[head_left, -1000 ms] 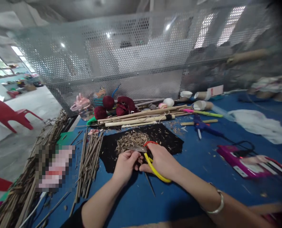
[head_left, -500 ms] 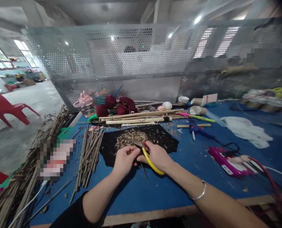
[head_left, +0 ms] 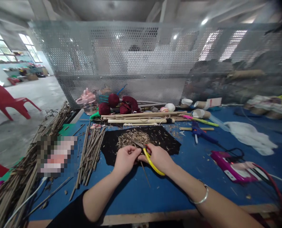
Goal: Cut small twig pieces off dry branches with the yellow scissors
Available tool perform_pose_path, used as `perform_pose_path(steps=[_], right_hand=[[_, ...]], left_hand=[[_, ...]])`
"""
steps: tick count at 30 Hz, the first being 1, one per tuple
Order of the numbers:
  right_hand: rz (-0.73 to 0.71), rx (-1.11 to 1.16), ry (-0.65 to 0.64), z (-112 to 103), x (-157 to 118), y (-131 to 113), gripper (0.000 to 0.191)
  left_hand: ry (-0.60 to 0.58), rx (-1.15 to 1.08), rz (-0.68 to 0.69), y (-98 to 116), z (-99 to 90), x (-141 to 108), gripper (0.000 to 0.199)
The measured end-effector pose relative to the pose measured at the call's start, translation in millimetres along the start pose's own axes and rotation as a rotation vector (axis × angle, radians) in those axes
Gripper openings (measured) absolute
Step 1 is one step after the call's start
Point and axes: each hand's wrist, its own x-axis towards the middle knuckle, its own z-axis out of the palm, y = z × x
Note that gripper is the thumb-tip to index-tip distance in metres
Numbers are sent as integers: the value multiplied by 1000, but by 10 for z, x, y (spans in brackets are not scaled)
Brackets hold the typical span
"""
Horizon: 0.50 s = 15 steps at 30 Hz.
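My right hand (head_left: 161, 159) is closed round the yellow handles of a pair of scissors (head_left: 153, 165). Their metal blades point up and to the left, over a heap of small, dry brown cuttings (head_left: 137, 137) on a black cloth (head_left: 166, 139). Close beside the blades, my left hand (head_left: 125, 160) pinches thumb to fingers on a thin twig (head_left: 145, 174). The twig slants down from between the hands toward the front of the table; its upper end is hidden by the fingers.
Left of the cloth lie cut brown sticks (head_left: 88, 158) and a large bundle of long stalks (head_left: 29, 177). Behind are pale rods (head_left: 141, 121) and dark red yarn balls (head_left: 114, 100). A blue glue gun (head_left: 200, 133), white cloth (head_left: 250, 136) and magenta box (head_left: 226, 167) lie right.
The view has turned slightly left, so the background and table things sit a little farther right. Both hands keep nearly the same pose on the scissors and the twig.
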Motion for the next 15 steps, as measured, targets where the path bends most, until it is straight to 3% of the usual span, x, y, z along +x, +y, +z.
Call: perform_pose_path(steps=[11, 15], right_hand=[[-47, -34, 100, -58, 6, 3, 43], [-111, 14, 107, -97, -8, 21, 51]], left_hand=[[-27, 8, 73, 42, -28, 5, 33], [-33, -29, 87, 45, -27, -5, 33]])
